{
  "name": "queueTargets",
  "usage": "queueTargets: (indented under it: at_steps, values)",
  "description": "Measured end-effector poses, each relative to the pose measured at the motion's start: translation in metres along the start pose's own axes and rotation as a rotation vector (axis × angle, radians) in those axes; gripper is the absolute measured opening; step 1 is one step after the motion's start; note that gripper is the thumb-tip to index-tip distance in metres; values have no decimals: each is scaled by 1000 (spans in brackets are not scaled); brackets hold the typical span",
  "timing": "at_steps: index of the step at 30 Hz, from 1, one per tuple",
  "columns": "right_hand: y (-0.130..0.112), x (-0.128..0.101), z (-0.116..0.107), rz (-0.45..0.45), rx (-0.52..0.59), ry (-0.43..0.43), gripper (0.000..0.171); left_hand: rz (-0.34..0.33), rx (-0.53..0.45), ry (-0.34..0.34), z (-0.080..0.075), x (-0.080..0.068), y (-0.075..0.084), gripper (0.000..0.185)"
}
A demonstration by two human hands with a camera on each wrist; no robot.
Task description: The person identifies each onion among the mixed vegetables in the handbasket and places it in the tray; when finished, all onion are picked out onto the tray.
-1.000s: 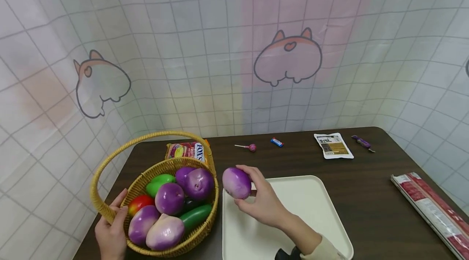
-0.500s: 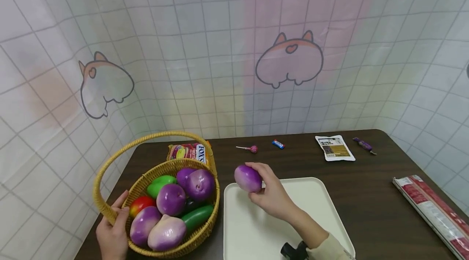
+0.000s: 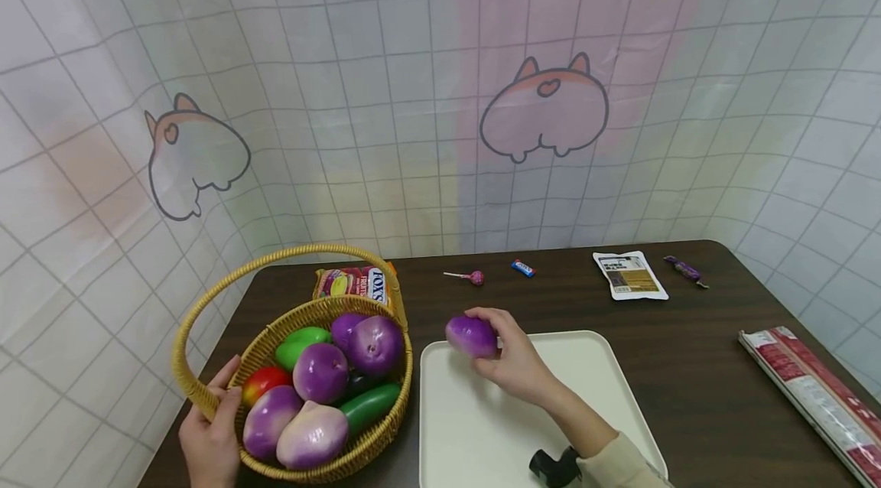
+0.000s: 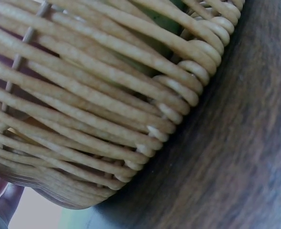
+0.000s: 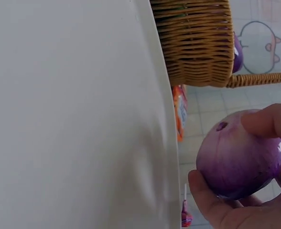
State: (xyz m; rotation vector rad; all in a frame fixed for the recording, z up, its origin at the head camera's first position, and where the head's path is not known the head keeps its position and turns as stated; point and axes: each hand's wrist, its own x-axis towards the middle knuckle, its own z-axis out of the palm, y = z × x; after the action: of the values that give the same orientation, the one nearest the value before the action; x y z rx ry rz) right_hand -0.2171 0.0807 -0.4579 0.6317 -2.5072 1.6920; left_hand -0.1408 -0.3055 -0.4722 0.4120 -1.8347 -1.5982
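My right hand (image 3: 512, 356) holds a glossy purple-and-white round vegetable (image 3: 471, 336), pinched between thumb and fingers above the far left part of a white tray (image 3: 475, 427). In the right wrist view, the purple vegetable (image 5: 238, 155) shows a small dark pit on its skin. At the left, my left hand (image 3: 212, 423) grips a wicker basket (image 3: 395, 415) at its rim, by the foot of the handle. Inside lie several purple vegetables (image 3: 320, 373), a green pointed one (image 3: 372, 408), a light green fruit (image 3: 300, 346) and a red-yellow fruit (image 3: 264, 385).
Behind the basket lies a Fox's candy bag (image 3: 352, 285). Along the table's back are a lollipop (image 3: 475, 278), a small blue wrapped candy (image 3: 523, 268), a white-and-gold pouch (image 3: 629, 276) and a purple wrapped candy (image 3: 683, 268). A long red-and-white package (image 3: 812, 396) lies at the right.
My right hand has moved right, away from the basket, and slightly lower over the tray with the purple vegetable, which has tilted. My left hand still grips the basket.
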Motion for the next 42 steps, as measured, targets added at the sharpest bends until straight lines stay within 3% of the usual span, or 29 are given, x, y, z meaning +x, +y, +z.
queueTargets:
  at_steps: [9,26,36,42]
  values:
    - [19,1,3,-12,-29,-55,54,27,7,10,0,-1,-1,27]
    - [23,-1,10,-33,-67,-69,35,33,16,7,0,0,0,28]
    - [25,-2,13,-3,-94,-133,70,38,35,14,0,0,-2,27]
    - [28,-3,16,6,-128,-164,78,32,51,13,0,0,-1,27]
